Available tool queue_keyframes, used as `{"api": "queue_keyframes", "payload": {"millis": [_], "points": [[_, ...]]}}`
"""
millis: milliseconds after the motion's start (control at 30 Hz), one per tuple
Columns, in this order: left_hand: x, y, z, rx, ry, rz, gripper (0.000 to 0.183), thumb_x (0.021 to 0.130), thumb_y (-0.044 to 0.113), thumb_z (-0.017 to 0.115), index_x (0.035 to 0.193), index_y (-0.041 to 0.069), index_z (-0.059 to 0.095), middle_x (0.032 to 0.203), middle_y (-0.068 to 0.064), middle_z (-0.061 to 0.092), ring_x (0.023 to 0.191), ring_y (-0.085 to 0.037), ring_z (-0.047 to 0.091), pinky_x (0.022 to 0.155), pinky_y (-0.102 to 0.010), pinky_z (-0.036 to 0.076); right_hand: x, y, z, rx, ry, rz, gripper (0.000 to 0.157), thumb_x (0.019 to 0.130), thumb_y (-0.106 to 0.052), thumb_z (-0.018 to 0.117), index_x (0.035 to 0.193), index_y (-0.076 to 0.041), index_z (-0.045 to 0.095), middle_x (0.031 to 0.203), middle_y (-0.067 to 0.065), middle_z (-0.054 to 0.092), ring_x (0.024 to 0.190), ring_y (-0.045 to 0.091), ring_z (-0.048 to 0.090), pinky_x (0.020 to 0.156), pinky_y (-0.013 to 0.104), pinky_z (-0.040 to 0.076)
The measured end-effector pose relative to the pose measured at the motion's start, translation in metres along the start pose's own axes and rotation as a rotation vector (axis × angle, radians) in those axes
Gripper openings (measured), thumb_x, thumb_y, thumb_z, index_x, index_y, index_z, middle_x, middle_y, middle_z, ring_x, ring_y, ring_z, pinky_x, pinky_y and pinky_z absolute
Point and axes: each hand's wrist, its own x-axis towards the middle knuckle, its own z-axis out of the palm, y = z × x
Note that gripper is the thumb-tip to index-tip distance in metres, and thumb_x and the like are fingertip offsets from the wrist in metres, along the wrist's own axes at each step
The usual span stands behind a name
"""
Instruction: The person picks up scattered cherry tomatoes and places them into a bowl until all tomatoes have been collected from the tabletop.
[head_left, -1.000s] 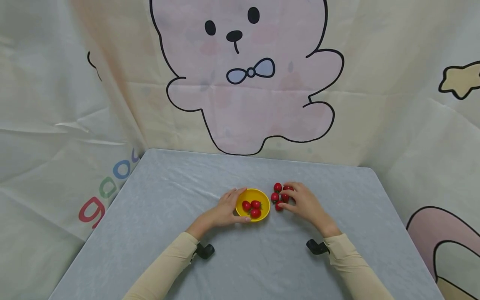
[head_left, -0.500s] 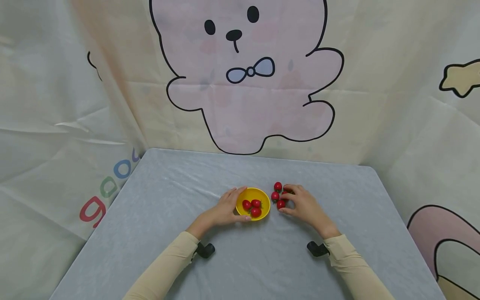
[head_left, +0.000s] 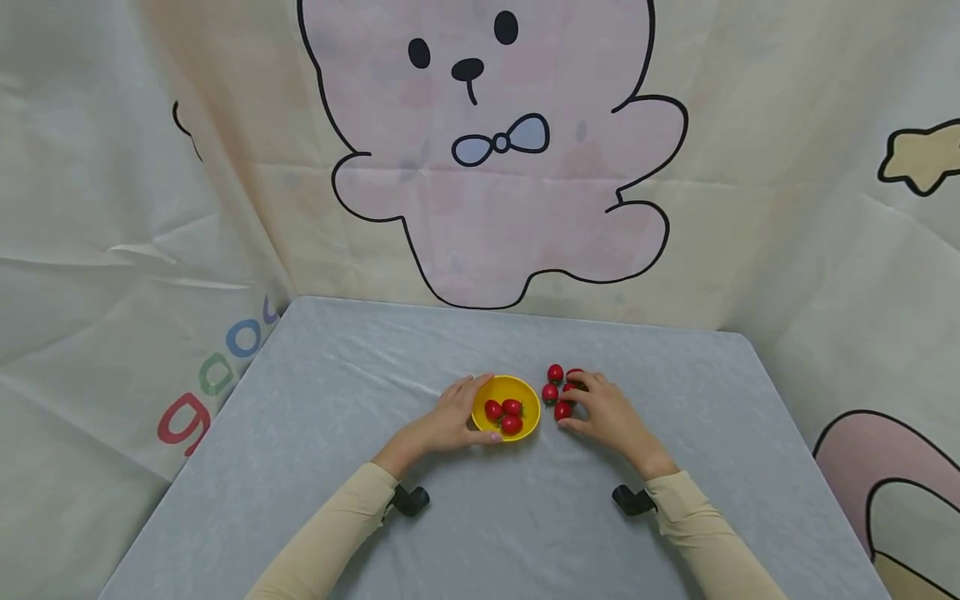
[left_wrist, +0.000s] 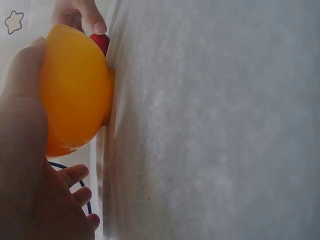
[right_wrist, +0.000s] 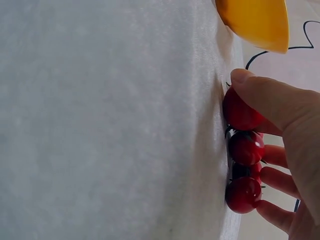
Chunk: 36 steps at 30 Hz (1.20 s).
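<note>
My left hand holds the left side of a small yellow bowl, thumb at the near side and fingers along the far rim. Inside the bowl lie 3 red cherry tomatoes with green stems. Just right of the bowl, my right hand reaches over a cluster of cherry tomatoes on the table. Its thumb and index finger pinch the nearest cherry tomato, low against the cloth in the right wrist view. The other fingers spread over the tomatoes behind, partly hiding them.
A pale grey-blue cloth covers the table. Behind it hangs a printed curtain with a bear drawing, and more fabric closes off both sides. Each wrist wears a black camera mount.
The right thumb and index finger have closed in on the nearest tomato, which has shifted slightly to the right. The left hand and bowl stay in place.
</note>
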Motion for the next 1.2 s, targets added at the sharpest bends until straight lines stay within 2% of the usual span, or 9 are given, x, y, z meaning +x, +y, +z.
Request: {"api": "queue_keyframes", "payload": {"millis": [333, 767, 1033, 1200], "points": [[0.0011, -0.0007, 0.0007, 0.004, 0.008, 0.014, 0.105, 0.081, 0.066, 0.068, 0.159, 0.022, 0.014, 0.165, -0.004, 0.025, 0.153, -0.034, 0.018, 0.126, -0.055, 0.012, 0.0003, -0.0021, 0.0005, 0.004, -0.005, 0.01, 0.047, 0.073, -0.043, 0.086, 0.109, -0.016, 0.075, 0.133, 0.014, 0.061, 0.118, 0.034, 0.055, 0.099, 0.057, 0.049], [0.0008, -0.0004, 0.0021, -0.005, 0.003, -0.006, 0.105, 0.08, 0.066, 0.068, 0.159, 0.024, 0.013, 0.165, -0.002, 0.024, 0.154, -0.032, 0.016, 0.126, -0.054, 0.011, 0.0011, 0.0005, 0.0014, 0.01, 0.005, 0.012, 0.044, 0.073, -0.043, 0.086, 0.107, -0.016, 0.075, 0.132, 0.013, 0.061, 0.117, 0.033, 0.055, 0.097, 0.055, 0.05], [0.0013, -0.0022, 0.0022, -0.001, 0.003, -0.003, 0.106, 0.08, 0.067, 0.068, 0.159, 0.023, 0.012, 0.165, -0.003, 0.024, 0.154, -0.032, 0.016, 0.126, -0.055, 0.012, 0.0024, -0.0006, -0.0031, 0.066, 0.018, 0.01, 0.041, 0.074, -0.04, 0.086, 0.105, -0.015, 0.076, 0.133, 0.015, 0.061, 0.117, 0.033, 0.054, 0.097, 0.057, 0.048], [0.0009, -0.0018, 0.0019, 0.0, 0.006, 0.003, 0.105, 0.08, 0.067, 0.067, 0.159, 0.023, 0.013, 0.165, -0.004, 0.024, 0.154, -0.033, 0.017, 0.126, -0.056, 0.012, 0.0023, -0.0005, -0.0018, 0.039, 0.026, -0.007, 0.042, 0.072, -0.041, 0.087, 0.104, -0.015, 0.076, 0.131, 0.014, 0.062, 0.115, 0.032, 0.056, 0.095, 0.056, 0.05]]}}
